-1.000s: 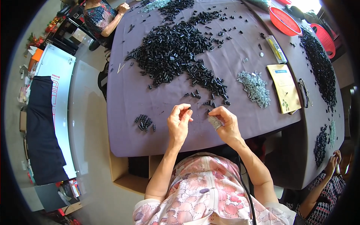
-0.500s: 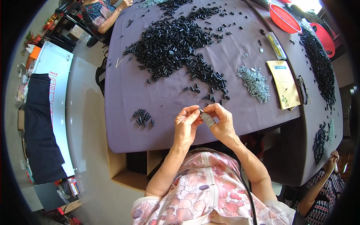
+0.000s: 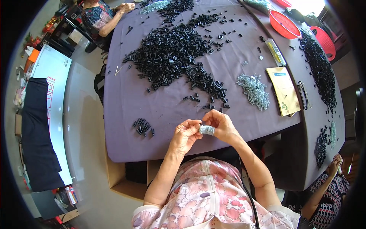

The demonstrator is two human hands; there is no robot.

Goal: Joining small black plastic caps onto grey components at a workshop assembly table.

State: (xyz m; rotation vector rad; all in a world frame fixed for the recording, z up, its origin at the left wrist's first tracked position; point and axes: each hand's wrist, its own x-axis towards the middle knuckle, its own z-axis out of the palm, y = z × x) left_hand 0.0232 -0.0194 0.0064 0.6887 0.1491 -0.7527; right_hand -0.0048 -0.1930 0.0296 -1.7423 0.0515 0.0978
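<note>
Just beyond the near table edge, my left hand (image 3: 185,135) pinches a small dark piece (image 3: 200,124), mostly hidden by the fingertips. My right hand (image 3: 222,128) meets it there with thumb and bent fingers closed at the same spot. A grey, speckled wrap (image 3: 206,130) appears to sit around my right thumb. What the right fingertips grip is too small to make out. Left of my hands lies a little group of black tubular pieces (image 3: 143,126). Farther off is a large heap of such black pieces (image 3: 164,57), trailing toward my hands.
A pile of small clear-grey pieces (image 3: 254,91) lies right of the heap, near a yellow booklet (image 3: 284,91) and eyeglasses (image 3: 303,95). Red baskets (image 3: 285,24) stand at the far right. Other people work at the far left (image 3: 100,21) and lower right (image 3: 324,194).
The whole view has shifted slightly. My hands stay together, and the grey wrap has turned from slanting to nearly level. The right fingers have lifted and bent more over the thumb.
</note>
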